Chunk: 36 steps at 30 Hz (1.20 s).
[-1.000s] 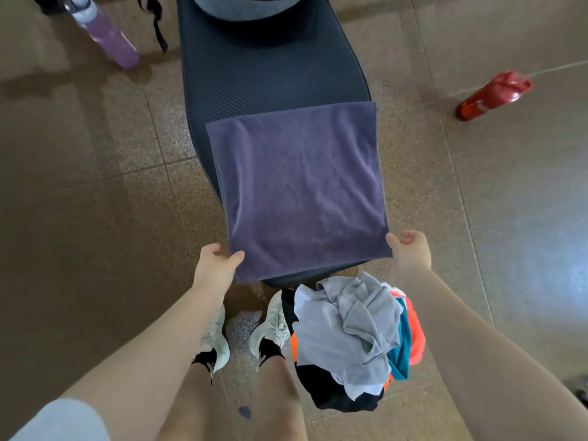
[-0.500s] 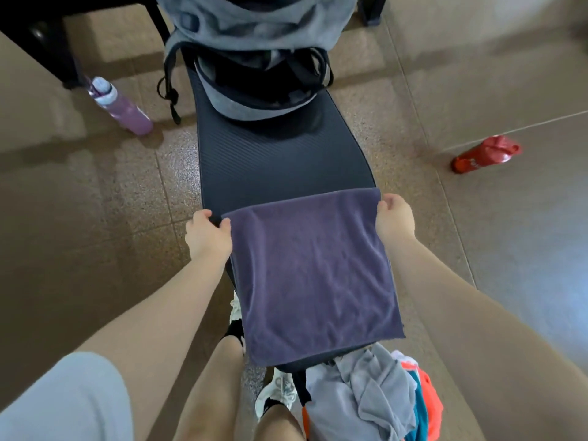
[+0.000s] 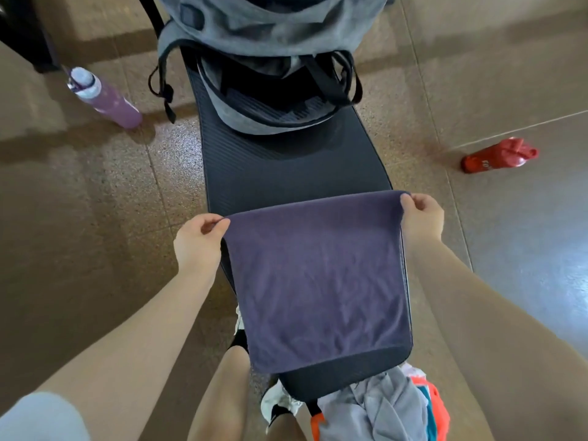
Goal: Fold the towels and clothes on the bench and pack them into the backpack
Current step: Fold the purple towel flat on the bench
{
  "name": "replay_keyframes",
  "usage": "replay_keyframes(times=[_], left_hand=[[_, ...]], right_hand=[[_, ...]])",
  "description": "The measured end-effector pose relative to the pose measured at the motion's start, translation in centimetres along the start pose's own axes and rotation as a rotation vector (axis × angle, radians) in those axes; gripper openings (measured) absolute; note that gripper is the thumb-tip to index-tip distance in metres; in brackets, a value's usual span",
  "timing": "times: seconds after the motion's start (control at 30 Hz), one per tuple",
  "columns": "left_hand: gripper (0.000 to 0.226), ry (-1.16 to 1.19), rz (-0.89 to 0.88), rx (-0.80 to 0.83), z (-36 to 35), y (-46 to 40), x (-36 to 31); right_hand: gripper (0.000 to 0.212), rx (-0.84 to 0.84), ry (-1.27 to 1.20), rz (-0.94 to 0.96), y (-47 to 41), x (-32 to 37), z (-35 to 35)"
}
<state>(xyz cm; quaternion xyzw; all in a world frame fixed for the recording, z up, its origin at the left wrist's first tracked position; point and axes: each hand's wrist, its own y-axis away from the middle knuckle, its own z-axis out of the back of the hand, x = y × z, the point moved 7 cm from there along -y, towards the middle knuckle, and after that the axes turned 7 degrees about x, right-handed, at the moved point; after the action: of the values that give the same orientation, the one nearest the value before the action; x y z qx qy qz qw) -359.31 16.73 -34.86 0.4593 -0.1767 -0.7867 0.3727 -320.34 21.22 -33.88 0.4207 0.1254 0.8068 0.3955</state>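
Purple towel (image 3: 318, 281), ribbed black bench (image 3: 286, 167)

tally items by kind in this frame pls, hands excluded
Towel: 1
Backpack: 1
Bench: 1
Bottles: 2, purple, red
Clothes pile: 1
Total: 6

One head cam only, wide-angle. I'm looking steeply down and forward along the tabletop (image 3: 296, 167) from its near end, close in. The backpack (image 3: 261, 36) is cut off at the top edge, floor (image 3: 79, 218) either side, my forearms entering from below.
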Motion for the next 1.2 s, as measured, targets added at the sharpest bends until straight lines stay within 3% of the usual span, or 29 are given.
replay_keyframes(times=[0.27,0.4,0.5,0.6,0.77,0.93,1.1,1.2], left_hand=[[0.004,-0.004,-0.084,0.076,0.3,-3.4,-0.7],[0.004,0.066,-0.14,0.077,1.1,-4.9,-2.4],[0.028,0.161,-0.127,0.025,1.2,-5.1,-3.6],[0.047,0.231,-0.008,0.005,0.4,-3.6,-2.0],[0.033,0.057,0.114,0.015,-0.5,1.5,3.6],[0.024,-0.121,0.098,0.149,-2.1,7.3,7.9],[0.028,-0.179,0.145,0.141,-3.6,11.7,10.1],[0.029,-0.094,0.214,0.073,-4.1,12.5,10.8]], right_hand=[[0.024,0.141,-0.131,-0.029,-2.3,1.0,-3.0],[0.019,0.058,-0.093,0.041,-4.0,3.4,-2.7],[0.02,0.029,-0.125,0.086,-4.5,4.7,-3.2],[0.04,0.08,0.031,0.132,-2.0,4.5,-3.7],[0.039,0.111,0.217,0.144,3.8,-0.8,-1.4],[0.031,0.174,0.376,0.05,7.4,-9.1,1.7],[0.033,0.184,0.393,0.019,9.0,-13.4,2.4],[0.033,0.127,0.312,-0.035,9.0,-13.5,1.7]])
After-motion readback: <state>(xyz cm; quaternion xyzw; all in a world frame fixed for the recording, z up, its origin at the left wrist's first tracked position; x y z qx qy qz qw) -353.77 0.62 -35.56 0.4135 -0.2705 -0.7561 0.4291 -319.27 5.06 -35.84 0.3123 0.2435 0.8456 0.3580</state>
